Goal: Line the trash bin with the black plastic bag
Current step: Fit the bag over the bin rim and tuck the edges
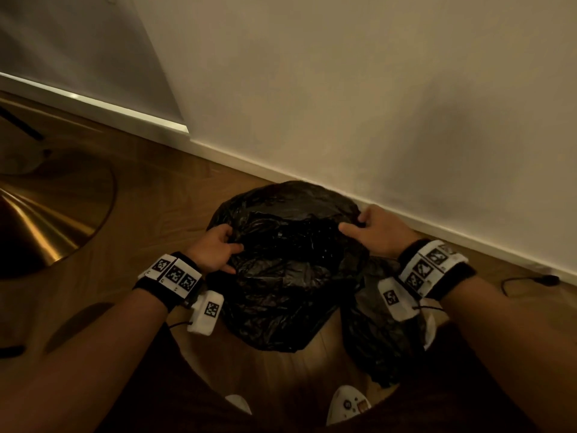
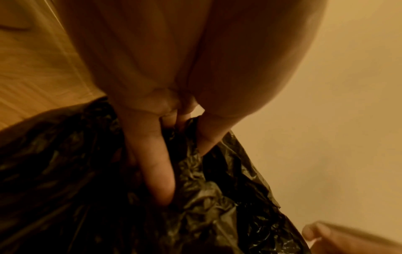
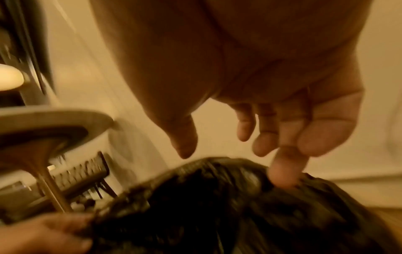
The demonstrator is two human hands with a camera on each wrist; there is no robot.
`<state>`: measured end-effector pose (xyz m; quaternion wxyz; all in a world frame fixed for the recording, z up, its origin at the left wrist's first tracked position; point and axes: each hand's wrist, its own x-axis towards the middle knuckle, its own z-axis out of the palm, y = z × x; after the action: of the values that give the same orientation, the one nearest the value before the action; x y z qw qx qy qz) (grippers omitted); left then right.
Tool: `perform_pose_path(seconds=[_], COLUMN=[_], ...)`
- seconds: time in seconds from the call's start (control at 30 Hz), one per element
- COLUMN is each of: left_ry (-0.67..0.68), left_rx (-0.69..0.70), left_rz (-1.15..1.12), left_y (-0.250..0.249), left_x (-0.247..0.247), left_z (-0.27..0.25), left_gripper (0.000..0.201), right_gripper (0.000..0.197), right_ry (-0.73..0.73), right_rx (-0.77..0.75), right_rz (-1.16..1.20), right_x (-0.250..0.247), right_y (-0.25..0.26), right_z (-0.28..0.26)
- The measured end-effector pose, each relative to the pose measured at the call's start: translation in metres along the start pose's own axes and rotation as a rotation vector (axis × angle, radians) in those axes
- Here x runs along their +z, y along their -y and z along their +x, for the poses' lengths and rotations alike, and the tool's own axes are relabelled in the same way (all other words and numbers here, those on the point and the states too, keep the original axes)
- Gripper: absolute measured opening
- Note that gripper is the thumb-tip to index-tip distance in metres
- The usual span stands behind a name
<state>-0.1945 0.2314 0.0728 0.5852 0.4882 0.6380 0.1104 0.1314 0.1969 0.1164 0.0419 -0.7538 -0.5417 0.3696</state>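
A crumpled black plastic bag [image 1: 287, 260] is spread over a round shape on the wooden floor by the wall; the trash bin itself is hidden under the plastic. My left hand [image 1: 232, 245] grips the bag's left side. In the left wrist view the plastic [image 2: 217, 197] is pinched between the thumb and fingers [image 2: 156, 163] of that hand [image 2: 185, 154]. My right hand [image 1: 356, 223] is at the bag's far right edge. In the blurred right wrist view this hand [image 3: 234, 154] has loosely spread fingers, with one fingertip [image 3: 282, 171] touching the bag [image 3: 217, 206].
A wall with a white baseboard [image 1: 437, 226] runs just behind the bag. A brass cone-shaped base [image 1: 46, 214] stands at the left. More dark plastic [image 1: 374, 339] lies at the lower right. A thin cable [image 1: 530, 281] lies on the floor at the right, and white shoes [image 1: 346, 404] show below.
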Motion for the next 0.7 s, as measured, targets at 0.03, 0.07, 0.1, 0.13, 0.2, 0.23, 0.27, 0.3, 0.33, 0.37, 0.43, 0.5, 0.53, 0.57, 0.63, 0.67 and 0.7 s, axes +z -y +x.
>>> perform_pose_path(seconds=[0.03,0.07,0.1,0.13,0.2,0.23,0.27,0.3,0.33,0.37,0.43,0.5,0.53,0.57,0.63,0.67,0.7], left_ry=[-0.004,-0.003,0.008,0.018,0.023,0.017,0.005,-0.018,-0.058,-0.121,-0.222,-0.123,0.012,0.166,0.315,0.306,0.286], left_rx=[0.004,0.016,0.021,0.021,0.006,-0.007,0.007,0.058,0.140,0.234,0.468,0.706,0.776,0.797,0.788,0.755,0.685], left_rz=[-0.003,-0.004,-0.014,-0.017,-0.017,0.003,0.107,0.301,0.558,0.798,1.055,1.026,0.992,0.999,1.155,1.290,1.405], left_y=[0.002,0.002,0.002,0.001,0.001,0.000,-0.001,-0.003,-0.006,-0.011,-0.034,-0.057,-0.064,-0.062,-0.043,-0.029,-0.015], left_x=[0.000,0.000,0.000,0.001,0.001,0.001,0.000,-0.002,-0.005,-0.006,0.005,0.031,0.049,0.065,0.092,0.098,0.102], left_z=[0.001,0.002,0.002,0.002,0.001,0.001,-0.002,-0.005,-0.007,-0.008,-0.019,-0.022,-0.021,-0.014,0.004,0.014,0.016], left_gripper=[0.025,0.025,0.026,0.026,0.024,0.025,0.027,0.032,0.039,0.043,0.038,0.027,0.029,0.035,0.049,0.056,0.062], right_gripper=[0.057,0.063,0.064,0.059,0.042,0.038,0.036,0.034,0.033,0.034,0.037,0.037,0.036,0.035,0.038,0.039,0.040], right_ry=[0.000,0.051,0.083,0.086,0.017,-0.011,-0.020,-0.033,-0.038,-0.040,-0.035,-0.021,-0.015,-0.011,-0.013,-0.030,-0.045], right_rx=[0.040,0.062,0.057,0.034,-0.013,-0.035,-0.059,-0.085,-0.103,-0.130,-0.172,-0.219,-0.245,-0.273,-0.330,-0.356,-0.375], right_rz=[-0.033,-0.033,-0.016,-0.008,0.008,0.021,0.023,0.019,0.007,-0.001,-0.040,-0.098,-0.129,-0.156,-0.199,-0.224,-0.250], right_x=[0.006,0.017,0.028,0.038,0.048,0.049,0.047,0.044,0.040,0.036,0.027,0.022,0.019,0.016,0.007,0.001,-0.007], right_y=[-0.006,-0.016,-0.021,-0.024,-0.022,-0.021,-0.019,-0.018,-0.016,-0.015,-0.012,-0.005,0.000,0.004,0.012,0.013,0.012], right_z=[-0.001,0.005,0.011,0.015,0.019,0.021,0.021,0.024,0.024,0.026,0.028,0.027,0.024,0.021,0.013,0.009,0.006])
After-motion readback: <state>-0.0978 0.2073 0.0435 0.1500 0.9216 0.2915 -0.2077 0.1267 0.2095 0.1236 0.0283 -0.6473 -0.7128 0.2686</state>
